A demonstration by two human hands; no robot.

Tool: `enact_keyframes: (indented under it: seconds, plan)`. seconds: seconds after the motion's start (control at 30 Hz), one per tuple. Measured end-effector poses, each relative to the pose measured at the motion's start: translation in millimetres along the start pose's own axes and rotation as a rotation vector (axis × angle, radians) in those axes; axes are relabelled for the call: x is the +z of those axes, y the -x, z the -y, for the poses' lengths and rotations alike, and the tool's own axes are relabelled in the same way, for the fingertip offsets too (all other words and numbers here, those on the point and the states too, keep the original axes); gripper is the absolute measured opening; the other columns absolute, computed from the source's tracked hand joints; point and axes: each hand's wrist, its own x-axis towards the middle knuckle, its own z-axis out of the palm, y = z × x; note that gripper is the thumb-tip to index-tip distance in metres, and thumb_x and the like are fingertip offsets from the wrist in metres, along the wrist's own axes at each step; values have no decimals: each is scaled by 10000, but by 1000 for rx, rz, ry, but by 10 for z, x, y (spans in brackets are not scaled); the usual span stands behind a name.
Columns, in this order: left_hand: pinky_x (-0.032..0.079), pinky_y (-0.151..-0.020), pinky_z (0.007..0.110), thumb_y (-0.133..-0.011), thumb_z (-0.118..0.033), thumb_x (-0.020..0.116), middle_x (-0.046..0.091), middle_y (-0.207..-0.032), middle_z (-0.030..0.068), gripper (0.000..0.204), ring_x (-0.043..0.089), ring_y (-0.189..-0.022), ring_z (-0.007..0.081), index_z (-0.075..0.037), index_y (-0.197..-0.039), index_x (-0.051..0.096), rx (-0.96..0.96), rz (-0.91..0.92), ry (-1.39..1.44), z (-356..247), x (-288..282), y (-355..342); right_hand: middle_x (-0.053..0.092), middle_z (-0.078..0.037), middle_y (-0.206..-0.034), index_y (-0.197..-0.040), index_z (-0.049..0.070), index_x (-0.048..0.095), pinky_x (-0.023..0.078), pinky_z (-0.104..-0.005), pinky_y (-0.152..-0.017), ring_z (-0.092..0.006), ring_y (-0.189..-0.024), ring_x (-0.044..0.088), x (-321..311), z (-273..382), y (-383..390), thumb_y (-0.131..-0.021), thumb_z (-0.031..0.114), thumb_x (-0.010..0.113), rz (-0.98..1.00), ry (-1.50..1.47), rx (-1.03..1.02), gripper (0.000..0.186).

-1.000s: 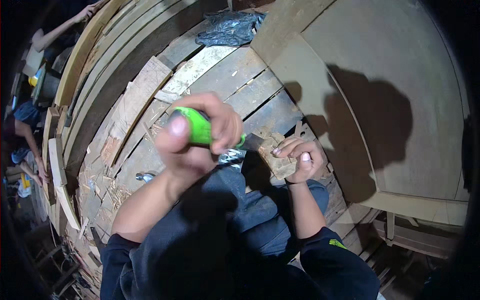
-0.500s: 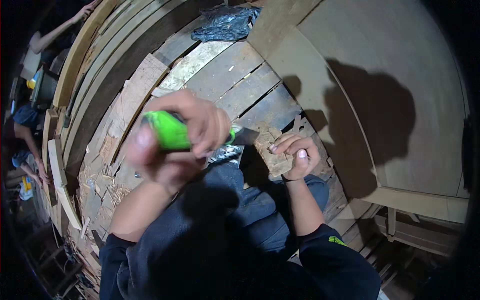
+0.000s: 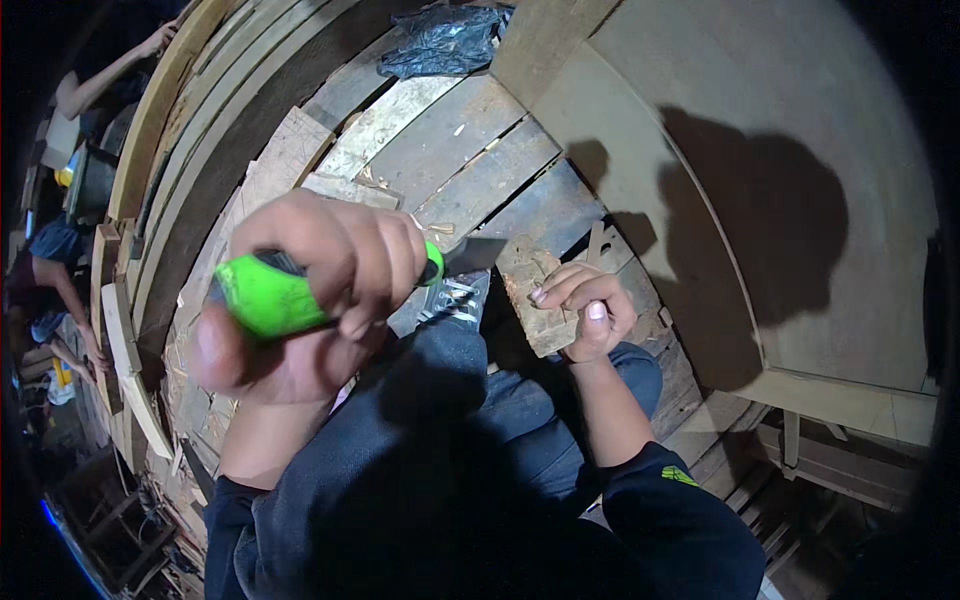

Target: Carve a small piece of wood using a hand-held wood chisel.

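Observation:
My left hand (image 3: 330, 270) is wrapped around the bright green handle (image 3: 265, 297) of a tool with a broad, flat grey blade (image 3: 474, 256). I cannot make out its exact kind. The blade points right, its tip just short of a small rough wooden piece (image 3: 538, 318). My right hand (image 3: 595, 312) grips that piece by its right side, fingers bent over the top and thumb pressed in. The wood's left edge looks freshly cut. Both hands are above my dark-trousered knees, and a laced shoe (image 3: 460, 300) shows between them.
Wooden planks (image 3: 455, 140) with gaps form the floor. Curved timbers (image 3: 170, 110) rise at left, with other people's arms (image 3: 115, 80) beyond. A large wooden panel (image 3: 720, 200) stands at right. A dark plastic bag (image 3: 445, 42) lies at the far end.
My left hand has drawn back left with the green-handled tool, and the blade has moved away from the wooden piece. My right hand has barely moved.

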Motion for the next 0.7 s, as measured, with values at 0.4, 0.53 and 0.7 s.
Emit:
enact_keyframes:
  seconds: [0.4,0.53,0.7]
  plan:
    - [343,-541,305,-843,-689,603,486,-553,29,661,435,-504,164,-49,-710,504,4,-58,84,56,93,59,660,-147,-658,-774,21,523,533,-376,-589,-239,-591,644,-15,-17,58,-984,198,478,19,-11,27,279]
    - [375,-522,295,-851,-661,604,486,-568,28,659,471,-539,130,-33,-664,530,-168,51,-183,359,95,150,667,-150,-656,-763,23,520,535,-368,-587,-240,-580,652,1,-9,31,-982,201,491,-6,12,-3,283]
    - [361,-517,278,-866,-541,561,495,-573,42,573,460,-516,139,-6,-665,526,-315,6,-413,734,-10,277,663,-147,-647,-752,24,518,538,-365,-585,-246,-576,654,28,29,24,-981,193,488,10,-8,21,286]
